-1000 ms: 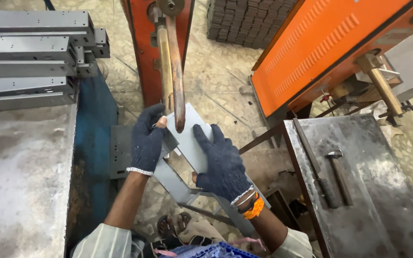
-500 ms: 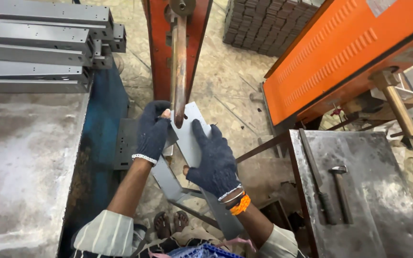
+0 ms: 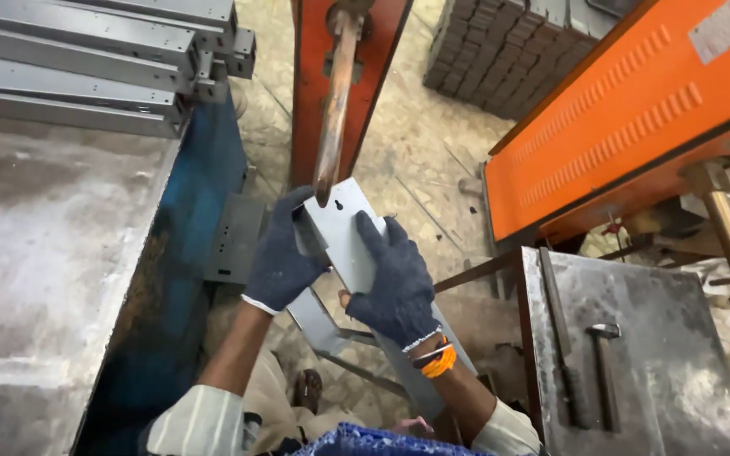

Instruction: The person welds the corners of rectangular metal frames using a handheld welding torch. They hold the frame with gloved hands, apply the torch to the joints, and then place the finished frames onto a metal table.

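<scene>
A long bent grey sheet-metal piece [image 3: 340, 228] with a keyhole slot near its top end runs from under a copper-coloured welding arm [image 3: 333, 110] down toward my lap. My left hand [image 3: 279, 257], in a dark knit glove, grips its left edge. My right hand [image 3: 394, 279], also gloved, lies flat on its face and holds the right side. The tip of the arm touches or hovers just over the upper end of the piece, beside the slot. An orange band sits on my right wrist.
Behind the arm stands an orange machine column [image 3: 310, 76]. Grey metal channels [image 3: 86, 67] are stacked on a worn steel bench [image 3: 35, 279] at left. At right are an orange machine housing [image 3: 635, 118] and a steel table [image 3: 661, 371] with a hammer [image 3: 606, 371] and a bar.
The view has shifted so the hands and the piece sit lower and more central. My hands keep the same grip on the piece, whose top end stays under the arm's tip.
</scene>
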